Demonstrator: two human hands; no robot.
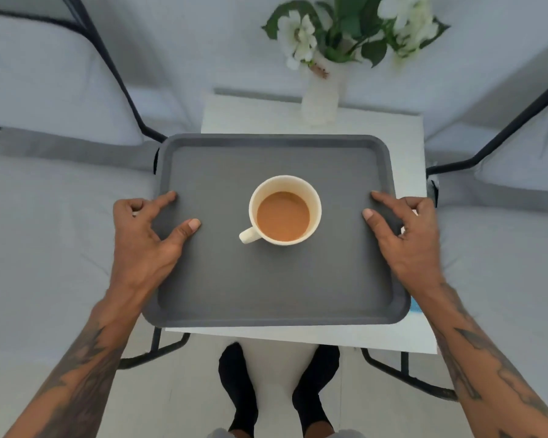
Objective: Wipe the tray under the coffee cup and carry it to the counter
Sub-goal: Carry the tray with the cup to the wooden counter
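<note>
A dark grey rectangular tray (266, 286) lies over a small white table (407, 147), its left and near edges sticking out past the tabletop. A cream coffee cup (284, 213) full of milky coffee stands at the tray's middle, handle pointing near-left. My left hand (143, 238) holds the tray's left edge, with the thumb and index finger on top and the other fingers curled at the rim. My right hand (408, 241) holds the right edge the same way.
A white vase of white flowers (320, 96) stands at the table's far edge behind the tray. Grey-sheeted beds with black frames flank the table on the left (45, 216) and right (503, 248). Something blue (415, 306) peeks out at the tray's near-right corner. My feet stand below.
</note>
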